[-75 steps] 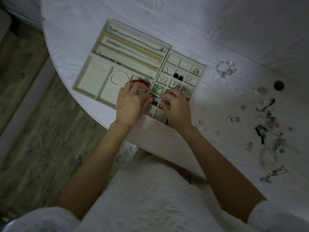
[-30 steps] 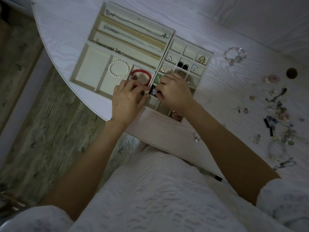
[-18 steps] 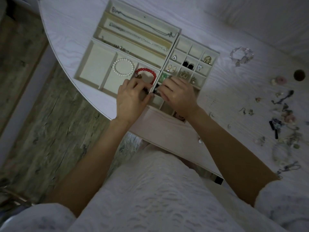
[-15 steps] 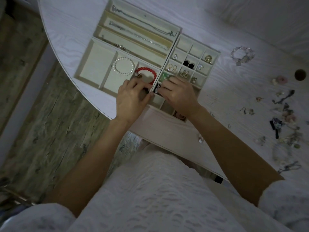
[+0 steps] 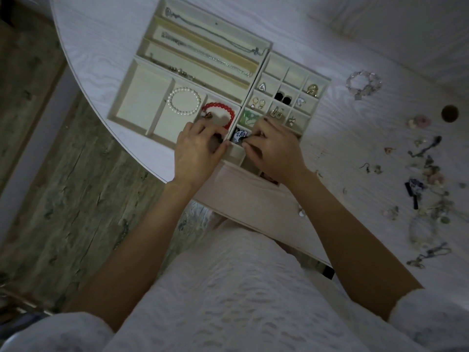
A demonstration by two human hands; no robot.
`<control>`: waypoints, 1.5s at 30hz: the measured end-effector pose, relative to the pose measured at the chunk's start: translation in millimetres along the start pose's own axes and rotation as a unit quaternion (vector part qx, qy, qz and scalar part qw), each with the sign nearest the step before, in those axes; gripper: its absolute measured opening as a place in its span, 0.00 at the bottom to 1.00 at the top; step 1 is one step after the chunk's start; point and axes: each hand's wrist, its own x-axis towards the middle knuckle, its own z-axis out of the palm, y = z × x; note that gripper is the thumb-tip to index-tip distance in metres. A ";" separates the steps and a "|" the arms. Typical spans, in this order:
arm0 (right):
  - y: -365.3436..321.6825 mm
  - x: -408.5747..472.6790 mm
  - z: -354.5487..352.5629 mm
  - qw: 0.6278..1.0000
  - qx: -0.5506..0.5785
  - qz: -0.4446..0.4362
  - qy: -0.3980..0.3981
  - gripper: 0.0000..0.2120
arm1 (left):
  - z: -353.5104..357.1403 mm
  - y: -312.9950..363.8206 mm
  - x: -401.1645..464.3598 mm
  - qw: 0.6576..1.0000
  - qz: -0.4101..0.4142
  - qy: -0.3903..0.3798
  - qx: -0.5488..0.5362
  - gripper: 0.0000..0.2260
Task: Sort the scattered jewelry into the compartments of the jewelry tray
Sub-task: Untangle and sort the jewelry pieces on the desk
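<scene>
The cream jewelry tray lies on the white table, with chains in its long slots and earrings in its small cells. A pearl bracelet and a red bead bracelet each fill a wide compartment. A blue-and-white piece sits in a small cell at the near edge. My right hand pinches something small and dark right beside that piece. My left hand rests over the tray's near edge with its fingertips curled around a small dark item.
Scattered jewelry lies in a loose heap at the table's right. A clear bead bracelet sits beyond the tray, near a dark round hole. A few loose earrings lie between. The table's curved edge runs under my wrists.
Both hands have stayed at the tray's near cells, and the blue-and-white piece now shows between them. The view has shifted slightly.
</scene>
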 end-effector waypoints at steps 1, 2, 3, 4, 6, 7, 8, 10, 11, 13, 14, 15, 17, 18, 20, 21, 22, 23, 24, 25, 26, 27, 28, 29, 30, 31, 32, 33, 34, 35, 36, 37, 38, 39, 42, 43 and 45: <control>0.0 -0.5 -0.6 1.000 -0.001 0.004 0.007 0.10 | -0.2 0.3 -0.2 1.000 0.001 -0.001 0.000 0.09; 0.2 -1.1 -1.3 1.000 -0.004 0.010 0.012 0.10 | -0.2 0.2 -0.4 1.000 0.003 -0.001 -0.001 0.09; 0.4 -1.5 -1.6 1.000 -0.009 0.014 0.014 0.09 | -0.2 0.3 -0.5 1.000 0.004 -0.001 -0.002 0.08; 0.6 -1.8 -1.1 1.000 -0.015 0.016 0.010 0.09 | -0.1 0.4 -0.5 1.000 0.004 0.000 -0.003 0.08; -0.7 -1.4 1.8 1.000 -0.025 0.017 -0.005 0.09 | -0.3 0.3 -0.9 1.000 0.002 0.002 -0.005 0.08; -1.3 -1.2 2.8 0.999 -0.027 0.021 -0.013 0.09 | 0.0 0.5 -1.2 1.000 0.001 0.003 -0.004 0.08; -1.9 -1.0 3.1 0.999 -0.026 0.028 -0.019 0.10 | 0.3 0.5 -1.2 1.000 0.003 0.003 -0.003 0.08; -2.7 -1.4 3.8 0.999 -0.024 0.035 -0.024 0.10 | 0.5 0.2 -1.2 1.000 0.005 0.003 0.000 0.08; -3.3 -2.9 3.4 0.999 -0.023 0.037 -0.023 0.11 | 0.8 0.8 -1.4 1.000 0.007 0.003 0.002 0.08; -4.5 -6.2 0.4 0.999 -0.014 0.041 -0.014 0.11 | 1.4 1.8 -2.1 1.000 0.008 0.010 0.010 0.08; -5.5 -8.4 -2.3 0.999 -0.005 0.046 -0.004 0.11 | 1.7 2.7 -3.4 1.000 0.009 0.017 0.021 0.08; -6.4 -12.3 -7.8 0.998 0.004 0.054 0.011 0.11 | 2.0 5.9 -5.0 0.999 0.015 0.024 0.033 0.08; -8.0 -24.1 -21.6 0.996 0.021 0.076 0.040 0.10 | 4.1 15.0 -9.6 0.997 0.044 0.033 0.048 0.09; -7.9 -32.3 -28.7 0.995 0.025 0.087 0.047 0.09 | 6.6 21.3 -12.5 0.996 0.063 0.029 0.048 0.10; -3.3 -56.0 -45.9 0.993 0.018 0.109 0.050 0.09 | 15.3 42.5 -19.2 0.993 0.106 0.008 0.042 0.13; 1.2 -70.9 -56.1 0.992 0.010 0.120 0.045 0.09 | 21.7 56.3 -23.2 0.992 0.121 -0.006 0.037 0.14; 6.7 -86.2 -64.7 0.990 0.002 0.133 0.038 0.10 | 28.3 68.8 -26.6 0.991 0.130 -0.023 0.032 0.14; 13.6 -102.7 -72.8 0.988 -0.008 0.150 0.034 0.10 | 34.9 80.5 -29.2 0.990 0.131 -0.043 0.031 0.16; 21.7 -119.6 -79.3 0.984 -0.018 0.172 0.032 0.09 | 41.3 89.8 -31.3 0.989 0.127 -0.061 0.038 0.17; 30.6 -138.7 -88.3 0.978 -0.028 0.204 0.036 0.08 | 47.4 100.0 -33.3 0.988 0.122 -0.077 0.053 0.18; 40.0 -156.4 -95.5 0.968 -0.033 0.244 0.041 0.08 | 52.2 107.1 -34.7 0.987 0.114 -0.086 0.070 0.19; 48.7 -171.1 -101.2 0.955 -0.033 0.291 0.041 0.09 | 55.2 110.6 -34.9 0.988 0.101 -0.087 0.082 0.20; 56.6 -182.8 -107.7 0.936 -0.036 0.348 0.030 0.12 | 56.4 113.1 -34.8 0.989 0.086 -0.082 0.088 0.20; 64.8 -193.7 -113.9 0.913 -0.045 0.405 0.007 0.14 | 57.3 115.6 -34.9 0.991 0.075 -0.072 0.088 0.20; 72.6 -201.5 -116.8 0.891 -0.059 0.450 -0.020 0.17 | 56.8 115.4 -34.4 0.992 0.064 -0.062 0.086 0.19; 79.9 -208.2 -118.4 0.874 -0.071 0.479 -0.042 0.19 | 56.2 115.1 -33.6 0.993 0.058 -0.055 0.084 0.18; 85.9 -214.8 -118.6 0.867 -0.072 0.490 -0.053 0.20 | 56.7 115.9 -33.3 0.994 0.054 -0.052 0.084 0.17; 89.0 -218.8 -117.0 0.866 -0.061 0.494 -0.054 0.20 | 57.0 115.3 -33.0 0.994 0.050 -0.050 0.085 0.17; 92.4 -222.6 -115.6 0.870 -0.036 0.490 -0.045 0.18 | 58.9 117.7 -33.0 0.994 0.046 -0.048 0.087 0.17; 91.7 -222.6 -111.1 0.877 0.000 0.479 -0.028 0.17 | 58.9 116.8 -32.8 0.994 0.041 -0.044 0.090 0.16; 91.9 -223.3 -107.5 0.886 0.040 0.463 -0.005 0.15 | 60.6 119.0 -32.9 0.994 0.035 -0.039 0.093 0.16; 89.6 -222.4 -103.5 0.893 0.077 0.444 0.019 0.13 | 61.6 119.5 -33.7 0.994 0.030 -0.034 0.095 0.16; 89.0 -221.1 -101.8 0.898 0.108 0.424 0.045 0.12 | 63.0 121.6 -34.2 0.995 0.023 -0.028 0.094 0.15; 88.8 -219.6 -100.5 0.899 0.140 0.410 0.067 0.11 | 63.9 122.1 -34.7 0.995 0.017 -0.022 0.094 0.15; 97.7 -217.6 -107.3 0.894 0.186 0.393 0.105 0.10 | 66.5 124.7 -35.7 0.995 0.006 -0.007 0.097 0.15; 103.4 -219.2 -109.9 0.901 0.154 0.390 0.108 0.09 | 67.1 125.0 -36.0 0.995 0.005 -0.002 0.098 0.15; 119.9 -225.0 -113.4 0.914 0.021 0.394 0.093 0.10 | 68.6 126.4 -37.3 0.995 0.002 0.006 0.103 0.16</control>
